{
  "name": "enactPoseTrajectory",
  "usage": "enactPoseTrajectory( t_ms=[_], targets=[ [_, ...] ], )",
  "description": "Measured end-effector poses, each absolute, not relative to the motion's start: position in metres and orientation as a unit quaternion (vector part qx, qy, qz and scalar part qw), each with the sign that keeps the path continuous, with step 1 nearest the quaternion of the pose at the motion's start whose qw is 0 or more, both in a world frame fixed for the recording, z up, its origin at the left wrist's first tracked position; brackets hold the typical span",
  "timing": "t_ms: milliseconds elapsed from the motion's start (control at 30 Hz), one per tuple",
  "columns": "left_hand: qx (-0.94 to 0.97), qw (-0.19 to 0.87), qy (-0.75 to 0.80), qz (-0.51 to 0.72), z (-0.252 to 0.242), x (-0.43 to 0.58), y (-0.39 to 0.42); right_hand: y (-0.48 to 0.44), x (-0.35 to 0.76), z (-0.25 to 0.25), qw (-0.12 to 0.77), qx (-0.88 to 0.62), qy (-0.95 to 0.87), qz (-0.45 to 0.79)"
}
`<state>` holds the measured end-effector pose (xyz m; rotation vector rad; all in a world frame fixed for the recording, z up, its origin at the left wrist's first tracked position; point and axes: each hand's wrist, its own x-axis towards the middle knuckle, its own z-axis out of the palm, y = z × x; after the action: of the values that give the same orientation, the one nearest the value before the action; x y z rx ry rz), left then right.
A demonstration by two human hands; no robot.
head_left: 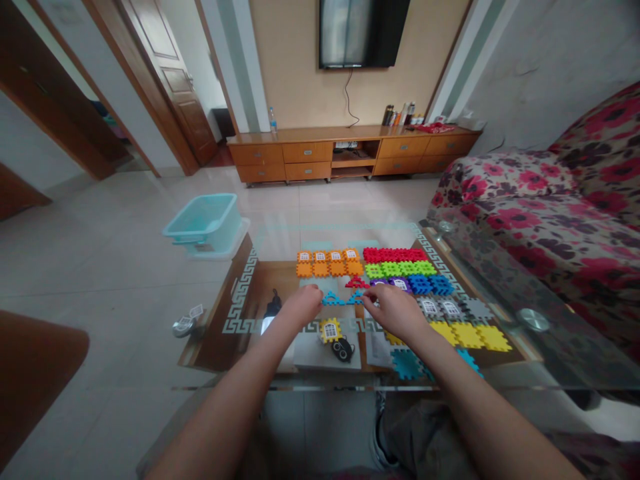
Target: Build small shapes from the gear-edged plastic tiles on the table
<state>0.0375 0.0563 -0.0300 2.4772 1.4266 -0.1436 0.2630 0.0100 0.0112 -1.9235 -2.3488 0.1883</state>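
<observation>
Two light-blue triangular interlocking pieces lie side by side over the glass table, the left triangle (333, 299) and the right triangle (356, 298). My left hand (305, 304) is closed at the outer end of the left triangle, its fingertips partly hidden. At the outer edge of the right triangle, my right hand (394, 305) pinches with thumb and fingers. Just beyond them is a red triangular piece (356, 283). A yellow window tile (330, 331) lies nearer me, beside a small black object (343, 349) with round white marks.
Sorted in rows are orange tiles (330, 269), red (395, 255), green (400, 269), blue (430, 285), grey (475, 309), yellow (470, 335) and teal tiles (407, 364). A turquoise bin (205, 223) stands on the floor, left. A floral sofa (540, 200) is at right.
</observation>
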Motion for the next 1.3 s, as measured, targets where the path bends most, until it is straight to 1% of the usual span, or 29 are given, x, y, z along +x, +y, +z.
enactPoseTrajectory(
  t_ms=[1300],
  targets=[
    [0.859,0.132,0.491,-0.051,-0.0360,0.0373,0.0578,0.0096,0.2624,0.0141,0.018,-0.647,-0.757,0.093]
  ],
)
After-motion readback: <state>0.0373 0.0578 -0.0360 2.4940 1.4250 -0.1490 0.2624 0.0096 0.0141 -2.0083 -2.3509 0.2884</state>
